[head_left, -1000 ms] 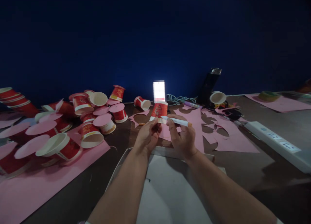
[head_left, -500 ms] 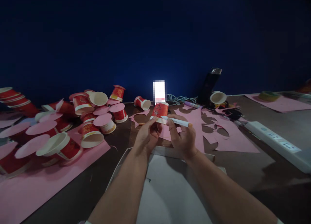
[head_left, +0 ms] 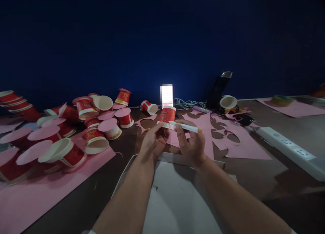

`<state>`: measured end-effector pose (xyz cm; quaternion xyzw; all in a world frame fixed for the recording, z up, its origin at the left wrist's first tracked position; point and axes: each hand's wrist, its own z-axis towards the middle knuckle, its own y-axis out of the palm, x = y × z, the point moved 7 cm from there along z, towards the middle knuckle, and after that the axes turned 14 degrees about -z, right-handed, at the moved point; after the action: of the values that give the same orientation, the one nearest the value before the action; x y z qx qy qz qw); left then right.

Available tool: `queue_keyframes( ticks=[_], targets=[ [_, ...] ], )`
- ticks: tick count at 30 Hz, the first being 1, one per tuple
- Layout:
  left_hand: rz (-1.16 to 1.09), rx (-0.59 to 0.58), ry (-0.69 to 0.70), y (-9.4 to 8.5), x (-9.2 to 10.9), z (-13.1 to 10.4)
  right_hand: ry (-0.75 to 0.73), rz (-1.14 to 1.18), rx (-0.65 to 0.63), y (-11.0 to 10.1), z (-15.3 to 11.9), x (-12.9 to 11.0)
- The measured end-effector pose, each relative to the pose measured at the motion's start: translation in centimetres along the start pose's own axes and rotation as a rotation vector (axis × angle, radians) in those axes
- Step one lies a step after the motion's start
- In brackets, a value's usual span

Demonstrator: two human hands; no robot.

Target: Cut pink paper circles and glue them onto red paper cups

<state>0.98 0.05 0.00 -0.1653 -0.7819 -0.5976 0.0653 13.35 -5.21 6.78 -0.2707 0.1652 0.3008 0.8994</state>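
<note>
A red paper cup point(head_left: 167, 114) with a pale band along its lower edge is held in front of me, its lower part between the fingers of my left hand point(head_left: 156, 139). My right hand point(head_left: 191, 142) is closed round a white marker point(head_left: 186, 127) with an orange-yellow end. The marker's front end points left and lies at the cup's lower right side; whether the tip touches it I cannot tell. Below both hands is a shallow white box or lid point(head_left: 182, 193) with a small dark mark in it.
Several red cups point(head_left: 86, 107), many with pink paper discs, crowd the left on a pink sheet point(head_left: 50, 200). Cut pink paper point(head_left: 243, 149) lies right of centre. Behind stand a bright blurred screen point(head_left: 167, 93) and a dark flask point(head_left: 219, 90). A white power strip point(head_left: 289, 149) sits at right.
Almost nothing differs. Both hands keep the cup and marker in nearly the same place, and the whole view has shifted by a hair.
</note>
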Motion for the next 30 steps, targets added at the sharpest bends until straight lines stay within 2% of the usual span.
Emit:
queue_keyframes(
  ticks=[30],
  targets=[
    [-0.065,0.039,-0.005,0.11,0.54,-0.10,0.011,-0.024,0.016,-0.21,0.05,-0.02]
  ],
)
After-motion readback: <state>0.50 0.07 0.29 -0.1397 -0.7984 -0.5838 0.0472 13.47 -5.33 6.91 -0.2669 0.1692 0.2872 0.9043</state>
